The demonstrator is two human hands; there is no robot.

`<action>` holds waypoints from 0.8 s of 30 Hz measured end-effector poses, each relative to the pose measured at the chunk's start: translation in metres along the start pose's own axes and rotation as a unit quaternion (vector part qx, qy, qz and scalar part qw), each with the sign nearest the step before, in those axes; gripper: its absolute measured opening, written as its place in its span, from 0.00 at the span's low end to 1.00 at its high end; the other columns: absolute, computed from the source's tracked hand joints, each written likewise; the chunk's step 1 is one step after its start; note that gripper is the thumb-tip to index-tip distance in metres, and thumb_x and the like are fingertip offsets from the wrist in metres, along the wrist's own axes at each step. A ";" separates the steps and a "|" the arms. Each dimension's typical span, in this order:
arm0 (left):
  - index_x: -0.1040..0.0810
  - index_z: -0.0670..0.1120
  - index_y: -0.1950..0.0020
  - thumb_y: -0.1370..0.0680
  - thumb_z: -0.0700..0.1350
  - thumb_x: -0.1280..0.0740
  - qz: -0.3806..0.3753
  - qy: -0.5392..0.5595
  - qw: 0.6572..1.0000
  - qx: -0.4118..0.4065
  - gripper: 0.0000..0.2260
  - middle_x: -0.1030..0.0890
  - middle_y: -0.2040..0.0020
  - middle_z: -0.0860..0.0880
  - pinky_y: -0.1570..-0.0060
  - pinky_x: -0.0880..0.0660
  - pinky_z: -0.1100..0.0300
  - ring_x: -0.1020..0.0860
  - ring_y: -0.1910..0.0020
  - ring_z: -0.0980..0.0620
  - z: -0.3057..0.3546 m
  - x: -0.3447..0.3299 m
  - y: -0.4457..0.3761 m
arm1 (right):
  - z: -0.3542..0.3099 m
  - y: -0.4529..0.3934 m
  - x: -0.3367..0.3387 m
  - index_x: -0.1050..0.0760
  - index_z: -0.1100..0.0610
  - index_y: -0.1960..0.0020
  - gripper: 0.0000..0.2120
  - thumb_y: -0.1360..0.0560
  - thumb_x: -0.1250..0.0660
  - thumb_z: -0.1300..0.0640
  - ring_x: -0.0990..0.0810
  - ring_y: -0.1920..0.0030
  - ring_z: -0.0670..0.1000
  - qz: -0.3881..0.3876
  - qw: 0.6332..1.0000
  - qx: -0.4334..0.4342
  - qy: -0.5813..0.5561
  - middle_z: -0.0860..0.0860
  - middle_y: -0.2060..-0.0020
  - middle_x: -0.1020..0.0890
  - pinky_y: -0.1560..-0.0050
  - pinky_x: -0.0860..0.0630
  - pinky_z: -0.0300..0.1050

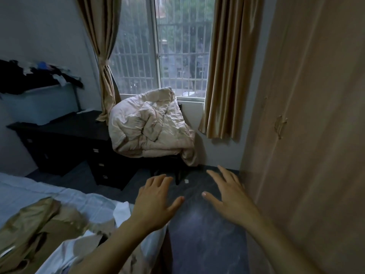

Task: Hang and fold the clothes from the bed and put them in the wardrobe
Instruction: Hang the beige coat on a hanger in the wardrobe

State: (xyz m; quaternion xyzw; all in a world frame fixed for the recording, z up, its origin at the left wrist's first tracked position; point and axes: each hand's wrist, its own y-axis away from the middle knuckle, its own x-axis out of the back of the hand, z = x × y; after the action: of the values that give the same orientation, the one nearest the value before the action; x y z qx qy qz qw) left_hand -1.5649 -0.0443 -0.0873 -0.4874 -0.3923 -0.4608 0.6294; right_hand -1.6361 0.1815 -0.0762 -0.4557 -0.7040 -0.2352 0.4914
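Left hand (156, 196) and right hand (227, 194) outstretched at lower centre, fingers spread, holding nothing. Tan clothes (39, 224) heaped on bed (23, 186), lower left. Wardrobe (308, 135) closed at right edge.

curtains (225, 66) golden tan | quilt (150, 125) pale beige | desk (65, 139) black | floor (203, 234) dark blue-grey, mottled | bed sheet (39, 192) light blue | wardrobe (312, 135) light wood-grain | garment (35, 224) olive-tan

Bare forearms, bare hands (158, 198), sleeveless.
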 end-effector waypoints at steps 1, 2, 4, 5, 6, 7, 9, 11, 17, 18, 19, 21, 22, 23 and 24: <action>0.38 0.55 0.25 0.30 0.73 0.53 -0.004 0.000 1.000 -0.001 0.38 0.35 0.26 0.53 0.32 0.34 0.52 0.38 0.27 0.50 -0.004 -0.009 -0.018 | 0.007 -0.019 -0.002 0.51 0.42 0.22 0.34 0.23 0.44 0.33 0.56 0.22 0.51 -0.001 1.000 0.000 0.003 0.47 0.21 0.55 0.24 0.48 0.58; 0.38 0.55 0.25 0.30 0.73 0.53 -0.006 -0.002 1.000 -0.005 0.38 0.35 0.26 0.52 0.33 0.34 0.52 0.37 0.27 0.50 -0.009 -0.018 -0.038 | 0.013 -0.038 -0.003 0.51 0.42 0.22 0.34 0.23 0.44 0.33 0.56 0.22 0.51 -0.002 1.000 -0.001 0.007 0.47 0.21 0.55 0.24 0.48 0.57; 0.37 0.54 0.26 0.29 0.72 0.50 -0.006 0.004 1.000 -0.001 0.37 0.34 0.26 0.52 0.34 0.33 0.52 0.37 0.28 0.50 -0.020 -0.034 -0.078 | 0.024 -0.078 -0.006 0.50 0.43 0.21 0.34 0.23 0.44 0.33 0.55 0.22 0.51 0.001 1.000 -0.001 0.020 0.47 0.21 0.54 0.25 0.47 0.57; 0.37 0.54 0.26 0.28 0.72 0.49 -0.004 0.012 1.000 0.001 0.36 0.34 0.26 0.52 0.34 0.33 0.52 0.36 0.28 0.49 -0.026 -0.039 -0.098 | 0.028 -0.099 -0.007 0.50 0.43 0.21 0.34 0.23 0.44 0.33 0.54 0.22 0.51 -0.001 1.000 -0.002 0.027 0.47 0.21 0.54 0.25 0.47 0.57; 0.37 0.55 0.26 0.28 0.72 0.48 -0.003 0.018 1.000 0.000 0.35 0.34 0.26 0.52 0.34 0.33 0.51 0.36 0.28 0.49 -0.033 -0.043 -0.120 | 0.030 -0.120 -0.006 0.50 0.43 0.22 0.34 0.23 0.44 0.34 0.53 0.22 0.51 -0.005 0.999 -0.006 0.032 0.47 0.21 0.53 0.25 0.46 0.57; 0.37 0.55 0.25 0.27 0.71 0.47 -0.004 0.025 1.000 0.001 0.34 0.35 0.25 0.52 0.34 0.34 0.51 0.37 0.28 0.49 -0.040 -0.046 -0.142 | 0.032 -0.141 -0.004 0.50 0.43 0.22 0.34 0.23 0.43 0.34 0.52 0.22 0.51 -0.009 0.999 -0.008 0.034 0.47 0.21 0.52 0.24 0.47 0.56; 0.37 0.54 0.25 0.26 0.70 0.44 -0.004 0.035 0.999 0.006 0.33 0.35 0.26 0.51 0.34 0.33 0.51 0.37 0.28 0.49 -0.053 -0.052 -0.182 | 0.035 -0.180 -0.001 0.49 0.44 0.22 0.33 0.22 0.43 0.35 0.51 0.22 0.50 -0.012 0.999 0.000 0.030 0.48 0.21 0.49 0.24 0.47 0.54; 0.35 0.54 0.26 0.28 0.72 0.47 0.006 0.034 0.999 0.010 0.35 0.33 0.27 0.51 0.36 0.31 0.50 0.35 0.29 0.49 -0.066 -0.055 -0.221 | 0.042 -0.218 0.001 0.47 0.44 0.22 0.32 0.22 0.42 0.36 0.49 0.23 0.50 0.000 1.000 0.013 0.020 0.48 0.21 0.47 0.24 0.47 0.52; 0.34 0.54 0.27 0.28 0.72 0.46 0.006 0.018 0.999 0.026 0.35 0.30 0.29 0.51 0.38 0.29 0.51 0.32 0.31 0.49 -0.091 -0.077 -0.307 | 0.072 -0.314 0.000 0.45 0.43 0.23 0.30 0.21 0.42 0.38 0.49 0.23 0.49 -0.003 0.999 0.031 0.007 0.47 0.22 0.46 0.24 0.46 0.51; 0.34 0.54 0.27 0.27 0.72 0.46 0.005 0.017 0.999 0.030 0.34 0.30 0.29 0.52 0.38 0.29 0.52 0.32 0.31 0.49 -0.093 -0.081 -0.320 | 0.078 -0.331 -0.001 0.45 0.43 0.23 0.30 0.21 0.42 0.38 0.49 0.23 0.49 -0.004 0.999 0.037 0.009 0.47 0.22 0.46 0.24 0.46 0.52; 0.34 0.53 0.27 0.27 0.72 0.46 0.002 0.014 0.999 0.037 0.35 0.30 0.29 0.51 0.38 0.30 0.52 0.32 0.31 0.49 -0.095 -0.086 -0.333 | 0.085 -0.348 -0.002 0.45 0.43 0.23 0.30 0.22 0.42 0.37 0.49 0.23 0.49 -0.003 0.999 0.043 0.009 0.47 0.22 0.46 0.24 0.45 0.54; 0.34 0.53 0.27 0.30 0.74 0.51 -0.003 0.008 0.998 0.063 0.38 0.31 0.29 0.52 0.37 0.30 0.51 0.33 0.31 0.49 -0.099 -0.097 -0.356 | 0.099 -0.386 -0.007 0.45 0.43 0.23 0.30 0.22 0.42 0.37 0.48 0.23 0.49 -0.003 0.998 0.061 0.007 0.47 0.22 0.45 0.24 0.44 0.54; 0.34 0.53 0.27 0.31 0.74 0.52 -0.004 0.006 0.997 0.077 0.39 0.31 0.28 0.52 0.36 0.30 0.51 0.33 0.30 0.49 -0.101 -0.103 -0.368 | 0.105 -0.406 -0.009 0.44 0.43 0.23 0.30 0.22 0.42 0.37 0.47 0.23 0.49 -0.004 0.997 0.078 0.003 0.47 0.23 0.44 0.25 0.44 0.53; 0.34 0.53 0.27 0.31 0.74 0.53 -0.008 -0.001 0.996 0.092 0.40 0.32 0.28 0.51 0.36 0.30 0.51 0.33 0.30 0.49 -0.104 -0.109 -0.379 | 0.110 -0.427 -0.012 0.44 0.44 0.23 0.30 0.22 0.41 0.38 0.47 0.24 0.50 -0.005 0.995 0.096 -0.004 0.47 0.23 0.44 0.25 0.44 0.51; 0.35 0.53 0.27 0.32 0.74 0.54 -0.013 -0.011 0.994 0.106 0.40 0.32 0.28 0.51 0.36 0.31 0.51 0.34 0.30 0.49 -0.107 -0.114 -0.392 | 0.116 -0.448 -0.014 0.43 0.45 0.23 0.30 0.22 0.41 0.38 0.45 0.24 0.50 -0.005 0.993 0.115 -0.015 0.47 0.23 0.43 0.27 0.45 0.48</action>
State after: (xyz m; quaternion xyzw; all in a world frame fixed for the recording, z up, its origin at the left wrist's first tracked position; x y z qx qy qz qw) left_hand -1.9675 -0.1655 -0.1194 -0.4177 -0.4523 -0.4194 0.6671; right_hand -2.0809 0.0536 -0.0838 -0.3958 -0.7364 -0.1478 0.5285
